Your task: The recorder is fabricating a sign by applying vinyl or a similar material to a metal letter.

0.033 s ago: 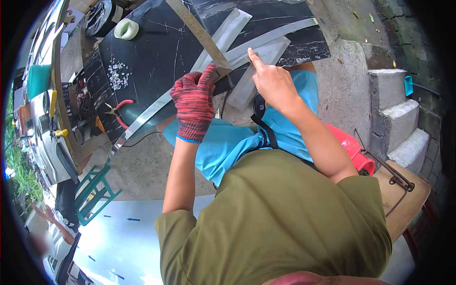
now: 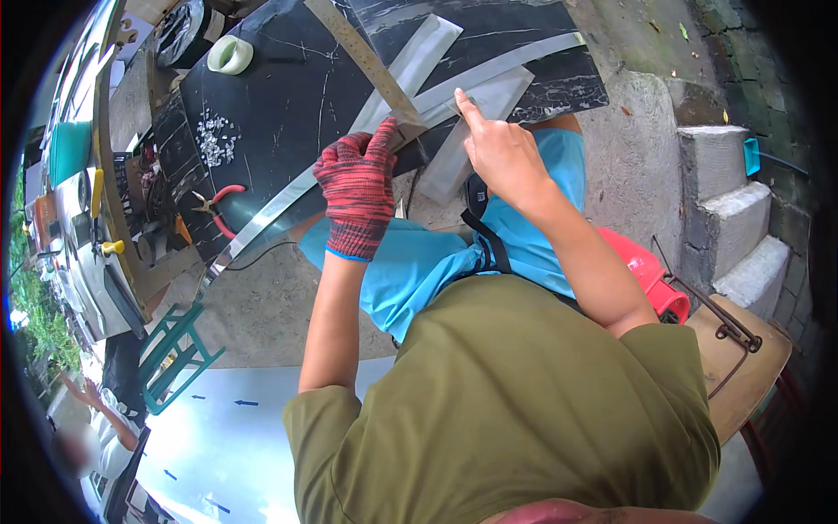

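Observation:
My left hand [image 2: 359,179], in a red and black knitted glove, is closed at the corner of a metal try square [image 2: 362,63]. Its index finger presses on the square's corner, which lies across a long shiny metal strip [image 2: 271,212]. My bare right hand [image 2: 506,150] rests farther along the strip. Its index finger is stretched with the tip on the strip, while the other fingers are curled; the thumb's grip is partly hidden. Two flat grey pieces [image 2: 432,48] lie crosswise under the strip. All this is on a black marbled tabletop [image 2: 292,96].
Red-handled pliers [image 2: 223,210] and a pile of small clear bits [image 2: 215,138] lie on the table's left, with a roll of tape [image 2: 230,55] behind. A green stool [image 2: 175,358] stands lower left, concrete steps [image 2: 733,205] to the right. Another person [image 2: 109,432] is at the far left.

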